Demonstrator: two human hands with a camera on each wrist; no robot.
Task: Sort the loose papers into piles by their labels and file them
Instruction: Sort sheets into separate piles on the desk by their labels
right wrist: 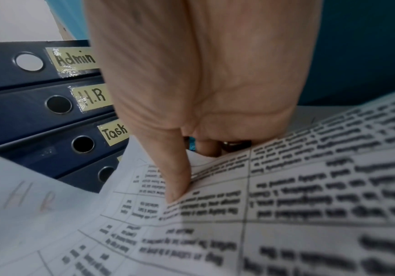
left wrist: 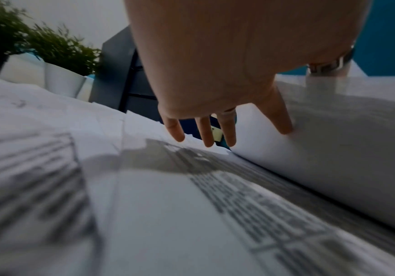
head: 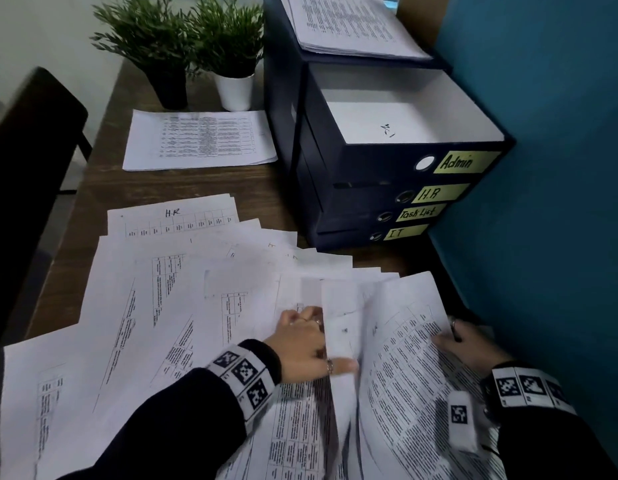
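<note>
Left hand (head: 305, 342) lies flat with fingers spread on the fanned loose papers (head: 183, 289), while just right of it the right hand (head: 468, 344) pinches a lifted printed sheet (head: 404, 341), labelled binders (head: 387, 188) beyond both.

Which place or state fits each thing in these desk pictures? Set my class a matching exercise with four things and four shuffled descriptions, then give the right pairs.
Things
1. Admin box file
2. IT box file
3. black plant pot
4. printed sheet

Descriptions
A. bottom of the stack
B. lifted, pinched by the right hand
C. top of the stack, open
D. left of the white plant pot

Pairs: 1-C, 2-A, 3-D, 4-B
</note>
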